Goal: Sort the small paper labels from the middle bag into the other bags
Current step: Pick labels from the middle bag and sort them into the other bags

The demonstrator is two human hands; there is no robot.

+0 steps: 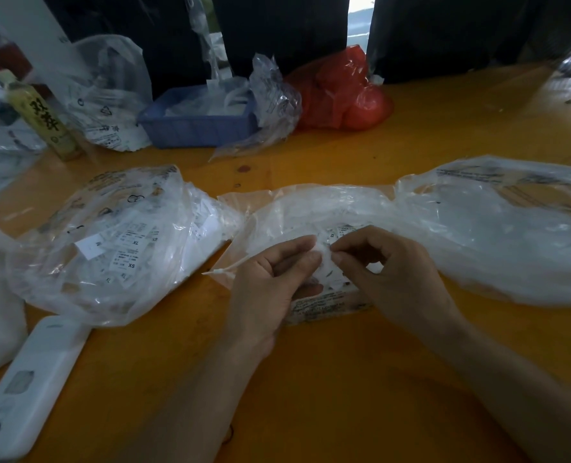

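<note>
Hands meet over the crumpled clear plastic middle bag on the orange wooden desk: left hand and right hand both pinch a wad of small white paper labels. Clear label-filled bags lie at 9 o'clock and 3 o'clock. Beyond, at 12 o'clock, sit a blue plastic basket and a red plastic bag; a white handheld device lies at 8 o'clock.

Both hands are held close together; left hand and right hand fingers are curled, tips pinched.
</note>
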